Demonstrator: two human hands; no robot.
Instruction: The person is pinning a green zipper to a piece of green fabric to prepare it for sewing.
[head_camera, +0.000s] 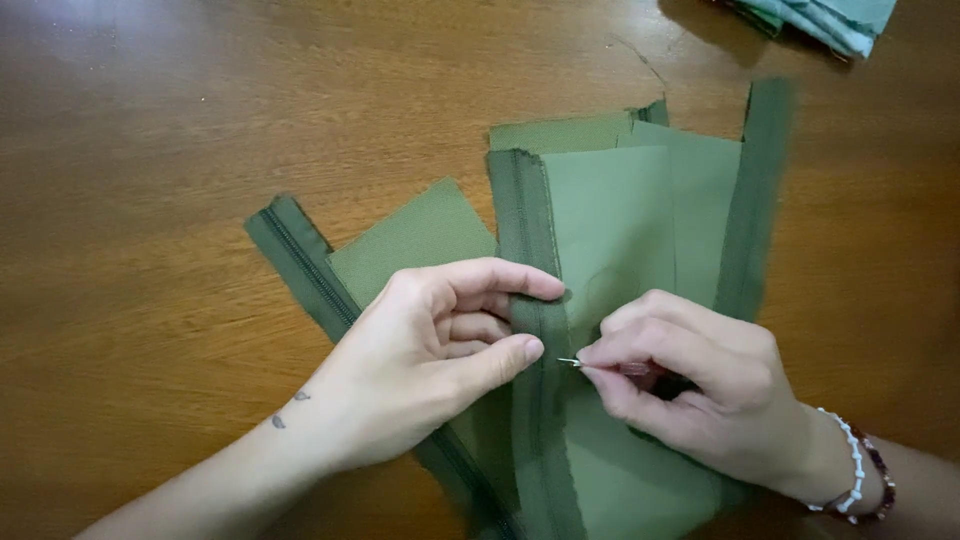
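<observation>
Both hands occupy the lower half of the view, nearest the camera, and work at one point on a stack of olive-green material.

**Layout, largest to smallest**

1. Desk: brown wood, carries everything.
2. Fabric panels: light olive, overlapping; at least three layers show, the exact count cannot be told.
3. Zipper tapes: three dark green strips. Centre tape runs from 12 to 6 o'clock through the pinning point. Second tape lies diagonally at 9 o'clock. Third tape lies at 2 o'clock along the panels' far edge.
4. Folded pale-green cloth: one, at 1 o'clock, well apart.
5. Left hand: one; thumb and forefinger pinch the centre tape against the panel.
6. Right hand: one; fingers closed around a pin, its metal tip pointing toward 9 o'clock at the tape edge.
7. Bracelets: two on the right wrist, one white-beaded, one dark-beaded.
8. Pin: one visible; its head appears reddish, mostly hidden by the fingers.

**Step in hand, judged**

- Keep tape edge and panel edge flush under the left pinch.
- Enter the pin square to the tape, clear of the teeth.
- Take a short bite through all layers and resurface on the tape.
- Keep the left fingertips out of the tip's path.
</observation>
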